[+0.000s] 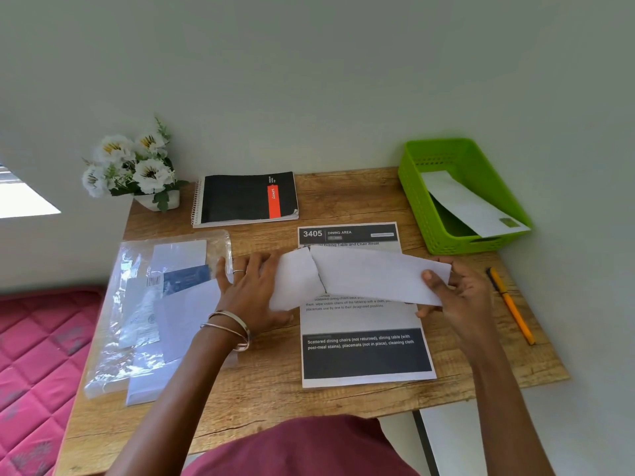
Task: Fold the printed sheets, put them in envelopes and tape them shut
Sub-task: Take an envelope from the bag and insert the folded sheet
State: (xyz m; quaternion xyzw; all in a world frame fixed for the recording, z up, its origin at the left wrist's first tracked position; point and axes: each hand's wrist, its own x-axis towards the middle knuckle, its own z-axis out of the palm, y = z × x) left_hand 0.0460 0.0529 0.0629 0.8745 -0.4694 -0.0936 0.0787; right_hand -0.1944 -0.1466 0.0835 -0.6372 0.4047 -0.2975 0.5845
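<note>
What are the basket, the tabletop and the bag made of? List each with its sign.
Basket: green plastic, likely; moulded perforated walls.
Tabletop: wood or wood-look laminate, matt; grain and knots.
Bag: thin clear plastic film, glossy; crinkles and glare.

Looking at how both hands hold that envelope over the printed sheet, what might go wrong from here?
The envelope, held between the left hand and right hand, already bows and could crease. The printed sheet beneath may get dragged. The pen lies near the table edge and could be knocked off.
</note>
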